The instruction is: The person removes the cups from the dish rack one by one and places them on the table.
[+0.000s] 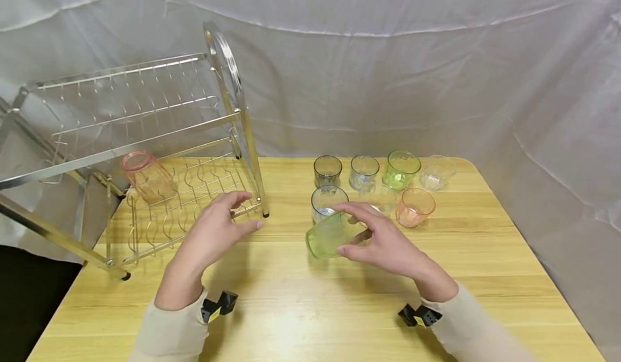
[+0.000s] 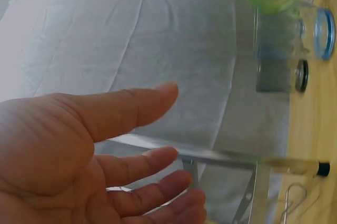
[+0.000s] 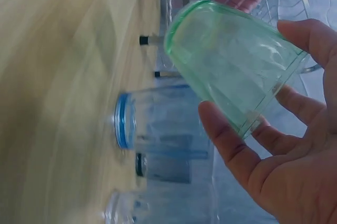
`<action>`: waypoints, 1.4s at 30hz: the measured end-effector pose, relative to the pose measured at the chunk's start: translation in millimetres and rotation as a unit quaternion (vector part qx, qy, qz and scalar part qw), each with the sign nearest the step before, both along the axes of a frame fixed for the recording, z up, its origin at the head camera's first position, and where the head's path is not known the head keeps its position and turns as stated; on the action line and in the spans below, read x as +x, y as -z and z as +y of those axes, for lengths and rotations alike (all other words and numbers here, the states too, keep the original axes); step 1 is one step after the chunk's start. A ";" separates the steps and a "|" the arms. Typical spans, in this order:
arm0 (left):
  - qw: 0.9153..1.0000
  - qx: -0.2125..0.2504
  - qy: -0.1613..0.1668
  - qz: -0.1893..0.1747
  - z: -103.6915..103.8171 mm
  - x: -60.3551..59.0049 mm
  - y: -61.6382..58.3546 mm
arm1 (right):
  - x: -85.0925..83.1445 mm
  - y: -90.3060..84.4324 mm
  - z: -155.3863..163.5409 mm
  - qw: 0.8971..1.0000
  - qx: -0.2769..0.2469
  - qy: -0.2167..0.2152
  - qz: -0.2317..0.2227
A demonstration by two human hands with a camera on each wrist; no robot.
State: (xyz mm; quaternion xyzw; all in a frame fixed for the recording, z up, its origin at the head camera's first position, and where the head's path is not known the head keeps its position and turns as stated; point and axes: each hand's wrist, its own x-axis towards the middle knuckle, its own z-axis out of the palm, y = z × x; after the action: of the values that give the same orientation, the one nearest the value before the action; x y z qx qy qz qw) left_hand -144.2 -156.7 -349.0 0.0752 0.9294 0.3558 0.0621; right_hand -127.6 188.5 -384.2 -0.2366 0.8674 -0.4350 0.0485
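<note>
My right hand (image 1: 383, 240) grips a green glass (image 1: 327, 237) near its rim, tilted and raised above the table. In the right wrist view the glass (image 3: 231, 58) shows its thick base pointing away from the palm, thumb and fingers (image 3: 229, 139) around the rim end. My left hand (image 1: 215, 227) hovers beside the dish rack with nothing in it; its thumb and fingers (image 2: 150, 161) are apart and relaxed. A blue-rimmed glass (image 1: 330, 197) stands just behind the held glass. One pink glass (image 1: 147, 176) sits on the rack's lower shelf.
A two-tier metal dish rack (image 1: 249, 151) stands at the left. Behind my right hand are a grey glass (image 1: 328, 172), a pale blue glass (image 1: 364, 173), another green glass (image 1: 401, 170), clear glasses (image 1: 436, 173) and an orange glass (image 1: 414, 208). Grey cloth (image 1: 378, 81) hangs behind the wooden table (image 1: 301, 308).
</note>
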 end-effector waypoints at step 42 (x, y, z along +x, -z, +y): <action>0.996 -0.062 0.026 -0.053 -7.1 -6.8 12.0 | -29.9 -46.8 181.1 0.908 0.395 0.140 -0.015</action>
State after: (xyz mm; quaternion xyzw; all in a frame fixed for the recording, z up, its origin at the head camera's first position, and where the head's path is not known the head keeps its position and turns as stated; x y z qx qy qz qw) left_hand -151.0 -163.8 -361.0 0.0764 0.9427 0.2997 0.1254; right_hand -157.5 369.6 -337.4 -0.0671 0.9917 -0.0622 0.0899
